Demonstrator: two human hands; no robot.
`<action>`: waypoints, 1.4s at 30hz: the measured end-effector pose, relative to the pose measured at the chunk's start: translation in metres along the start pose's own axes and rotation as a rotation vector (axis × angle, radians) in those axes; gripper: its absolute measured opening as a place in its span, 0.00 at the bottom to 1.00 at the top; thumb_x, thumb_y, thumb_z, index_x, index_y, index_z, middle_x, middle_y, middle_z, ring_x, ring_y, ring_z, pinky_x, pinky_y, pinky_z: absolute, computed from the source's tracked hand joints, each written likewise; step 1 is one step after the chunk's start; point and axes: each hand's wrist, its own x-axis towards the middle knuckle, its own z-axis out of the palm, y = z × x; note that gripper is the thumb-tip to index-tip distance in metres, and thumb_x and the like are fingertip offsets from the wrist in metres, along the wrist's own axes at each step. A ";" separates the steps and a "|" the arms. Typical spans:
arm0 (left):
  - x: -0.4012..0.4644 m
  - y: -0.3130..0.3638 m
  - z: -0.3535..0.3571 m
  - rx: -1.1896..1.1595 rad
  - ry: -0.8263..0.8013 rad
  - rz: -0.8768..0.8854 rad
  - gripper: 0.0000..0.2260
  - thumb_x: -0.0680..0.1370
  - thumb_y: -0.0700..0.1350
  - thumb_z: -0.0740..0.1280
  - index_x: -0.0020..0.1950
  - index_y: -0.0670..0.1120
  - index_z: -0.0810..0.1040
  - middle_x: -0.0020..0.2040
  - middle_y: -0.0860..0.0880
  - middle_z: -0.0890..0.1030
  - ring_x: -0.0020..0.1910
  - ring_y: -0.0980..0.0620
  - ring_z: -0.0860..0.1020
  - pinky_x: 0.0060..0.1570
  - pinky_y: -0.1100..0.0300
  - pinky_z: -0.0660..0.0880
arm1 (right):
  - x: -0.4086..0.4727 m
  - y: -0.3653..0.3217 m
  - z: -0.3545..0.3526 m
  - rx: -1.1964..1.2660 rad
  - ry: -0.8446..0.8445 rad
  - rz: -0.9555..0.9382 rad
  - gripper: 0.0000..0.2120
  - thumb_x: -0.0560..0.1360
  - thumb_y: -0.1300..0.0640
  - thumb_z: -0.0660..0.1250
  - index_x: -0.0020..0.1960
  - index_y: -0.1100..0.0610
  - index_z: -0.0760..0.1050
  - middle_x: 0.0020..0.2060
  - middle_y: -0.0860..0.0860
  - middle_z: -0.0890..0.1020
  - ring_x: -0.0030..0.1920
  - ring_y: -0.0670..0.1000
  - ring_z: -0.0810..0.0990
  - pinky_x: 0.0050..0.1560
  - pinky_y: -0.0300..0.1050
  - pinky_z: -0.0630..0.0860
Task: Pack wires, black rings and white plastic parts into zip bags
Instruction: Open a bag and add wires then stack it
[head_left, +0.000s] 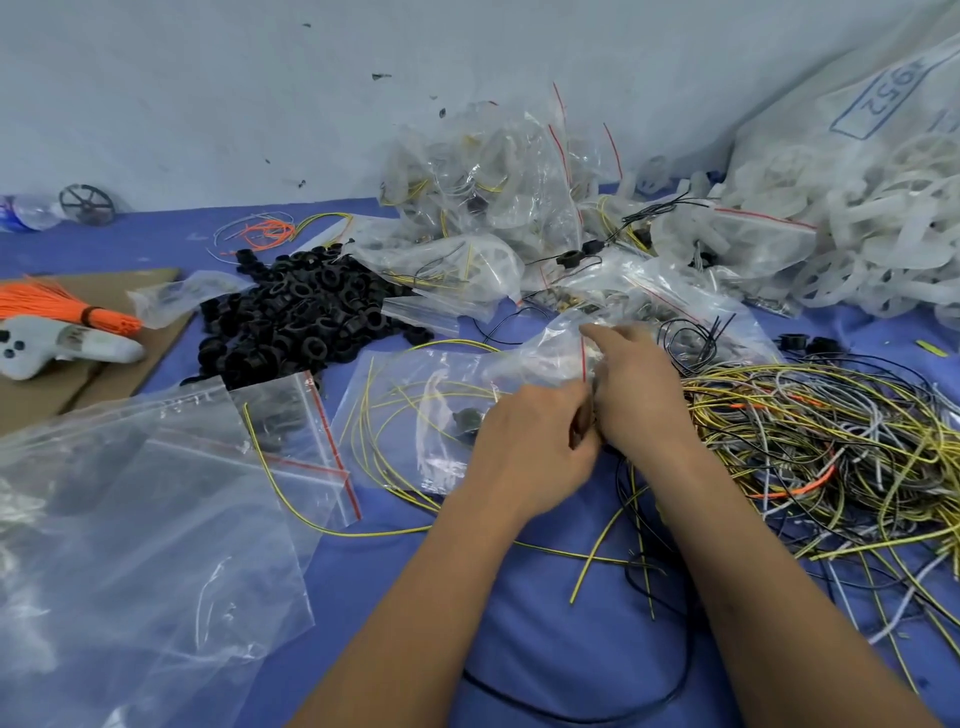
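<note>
At bench centre, left hand (535, 447) and right hand (634, 384) both pinch zip bag (540, 353) mouth; film light, slippery, limp, so take hold at red seal.

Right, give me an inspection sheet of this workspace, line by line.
Surface: blue cloth, mostly covered.
Job's things: black rings heaped; wire tangle at right; white plastic parts piled; filled zip bags stacked behind.
Clutter: empty zip bags, orange wire bundle, cardboard, water bottle.
Grips: left hand and right hand both pinch a zip bag.
Cables: nothing seen beyond the job's wires.
Surroundings: pale wall.
</note>
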 end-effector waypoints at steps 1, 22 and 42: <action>0.000 0.000 -0.001 0.013 0.014 -0.016 0.07 0.73 0.50 0.68 0.40 0.50 0.72 0.34 0.50 0.79 0.37 0.44 0.78 0.36 0.47 0.76 | 0.001 -0.001 0.000 -0.047 0.000 -0.014 0.21 0.76 0.63 0.62 0.69 0.54 0.76 0.59 0.61 0.77 0.57 0.63 0.77 0.51 0.46 0.69; 0.007 -0.011 -0.021 -0.245 0.355 -0.522 0.10 0.77 0.44 0.64 0.36 0.47 0.73 0.31 0.53 0.77 0.34 0.53 0.74 0.36 0.56 0.68 | 0.004 -0.006 -0.020 0.833 0.361 0.255 0.08 0.86 0.57 0.56 0.51 0.59 0.70 0.46 0.56 0.78 0.45 0.54 0.84 0.41 0.56 0.83; 0.013 -0.024 -0.024 -0.782 0.415 -0.645 0.17 0.67 0.44 0.84 0.44 0.45 0.77 0.28 0.51 0.81 0.26 0.55 0.78 0.29 0.64 0.74 | -0.007 -0.020 -0.026 1.628 -0.217 0.322 0.08 0.78 0.69 0.63 0.52 0.66 0.81 0.47 0.60 0.86 0.47 0.54 0.86 0.41 0.37 0.81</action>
